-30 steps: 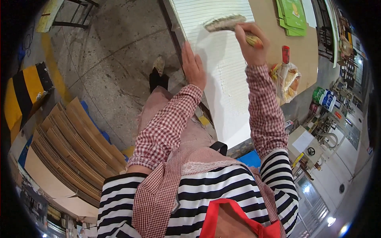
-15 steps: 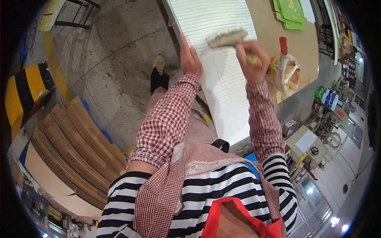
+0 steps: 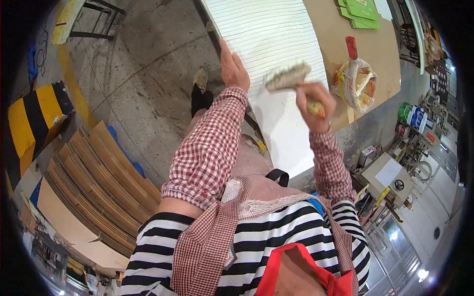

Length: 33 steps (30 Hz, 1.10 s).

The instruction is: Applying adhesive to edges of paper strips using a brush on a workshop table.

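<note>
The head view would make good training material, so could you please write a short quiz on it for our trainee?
1. Which hand holds the wide brush?
2. Fill in the colour: the handle projecting from the plastic-covered container is ____.
3. True or false: the left hand is at the left edge of the white sheets.

Key: 1. The right hand. 2. Red. 3. True.

Ok, we've got one left hand [image 3: 234, 69], one right hand [image 3: 316, 104] and one brush [image 3: 288, 77] at one white stack [image 3: 266, 34], one plastic-lined tub [image 3: 351, 91] right of it, one striped block [image 3: 37, 116] far left.
</note>
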Each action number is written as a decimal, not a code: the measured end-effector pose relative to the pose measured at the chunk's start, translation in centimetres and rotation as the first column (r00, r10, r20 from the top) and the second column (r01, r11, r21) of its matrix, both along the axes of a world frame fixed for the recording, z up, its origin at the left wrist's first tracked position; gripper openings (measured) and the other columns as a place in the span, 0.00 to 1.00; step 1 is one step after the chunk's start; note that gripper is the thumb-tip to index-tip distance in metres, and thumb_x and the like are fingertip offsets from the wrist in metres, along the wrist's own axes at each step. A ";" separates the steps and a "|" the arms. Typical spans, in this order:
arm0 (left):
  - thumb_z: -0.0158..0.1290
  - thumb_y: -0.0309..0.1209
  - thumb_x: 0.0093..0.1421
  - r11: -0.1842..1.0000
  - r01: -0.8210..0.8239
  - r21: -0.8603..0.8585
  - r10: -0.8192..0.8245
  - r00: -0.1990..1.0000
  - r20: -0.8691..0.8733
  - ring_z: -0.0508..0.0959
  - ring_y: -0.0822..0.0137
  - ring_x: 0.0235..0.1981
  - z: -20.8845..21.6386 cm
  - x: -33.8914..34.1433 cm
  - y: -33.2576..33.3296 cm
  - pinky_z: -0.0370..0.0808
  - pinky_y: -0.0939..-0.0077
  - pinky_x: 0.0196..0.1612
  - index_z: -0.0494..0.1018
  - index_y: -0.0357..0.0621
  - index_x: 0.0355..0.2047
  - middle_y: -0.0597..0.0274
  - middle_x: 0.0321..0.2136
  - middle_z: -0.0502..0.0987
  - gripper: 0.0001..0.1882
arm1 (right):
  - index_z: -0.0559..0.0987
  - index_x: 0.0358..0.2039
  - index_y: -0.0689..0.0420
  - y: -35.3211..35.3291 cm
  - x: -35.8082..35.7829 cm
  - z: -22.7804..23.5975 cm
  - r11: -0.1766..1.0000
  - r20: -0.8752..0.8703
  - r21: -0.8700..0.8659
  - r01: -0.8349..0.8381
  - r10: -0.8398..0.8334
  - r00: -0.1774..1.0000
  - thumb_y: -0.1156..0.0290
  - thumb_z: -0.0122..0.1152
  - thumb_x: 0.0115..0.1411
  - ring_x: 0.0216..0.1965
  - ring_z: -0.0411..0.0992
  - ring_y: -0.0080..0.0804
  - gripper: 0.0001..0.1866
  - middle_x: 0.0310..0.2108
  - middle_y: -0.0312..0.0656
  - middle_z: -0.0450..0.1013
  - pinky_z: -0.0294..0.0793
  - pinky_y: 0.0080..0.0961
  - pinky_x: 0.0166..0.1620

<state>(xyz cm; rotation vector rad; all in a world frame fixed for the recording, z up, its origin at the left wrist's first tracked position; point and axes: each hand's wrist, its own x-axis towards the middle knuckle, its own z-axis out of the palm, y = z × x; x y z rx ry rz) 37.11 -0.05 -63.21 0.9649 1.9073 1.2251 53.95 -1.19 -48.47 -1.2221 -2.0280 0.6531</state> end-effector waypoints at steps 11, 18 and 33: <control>0.27 0.37 0.70 0.999 0.014 -0.036 -0.015 1.000 -0.017 0.59 0.48 0.63 -0.4 -0.3 -0.2 0.59 0.63 0.62 0.39 0.46 0.68 0.45 0.64 0.52 0.28 | 0.75 0.23 0.62 -4.4 3.2 -1.6 0.993 0.075 -0.113 0.015 -0.006 0.997 0.83 0.62 0.45 0.29 0.77 0.34 0.05 0.24 0.45 0.73 0.73 0.24 0.32; 0.29 0.34 0.69 0.998 -0.010 0.065 0.017 0.995 -0.097 0.63 0.49 0.59 -0.7 0.0 0.2 0.64 0.62 0.58 0.41 0.45 0.67 0.44 0.61 0.59 0.27 | 0.75 0.24 0.63 -2.3 2.1 1.3 0.993 0.005 -0.006 0.121 -0.120 0.993 0.84 0.62 0.45 0.30 0.77 0.34 0.05 0.26 0.46 0.75 0.73 0.23 0.32; 0.29 0.33 0.69 0.999 0.017 -0.031 -0.019 0.998 -0.053 0.56 0.49 0.64 -0.4 -0.1 -0.2 0.57 0.64 0.64 0.40 0.42 0.67 0.45 0.65 0.51 0.28 | 0.76 0.22 0.64 -0.8 2.7 1.3 0.963 -0.066 -0.141 0.231 -0.242 0.968 0.81 0.63 0.49 0.24 0.71 0.21 0.03 0.20 0.38 0.73 0.69 0.18 0.29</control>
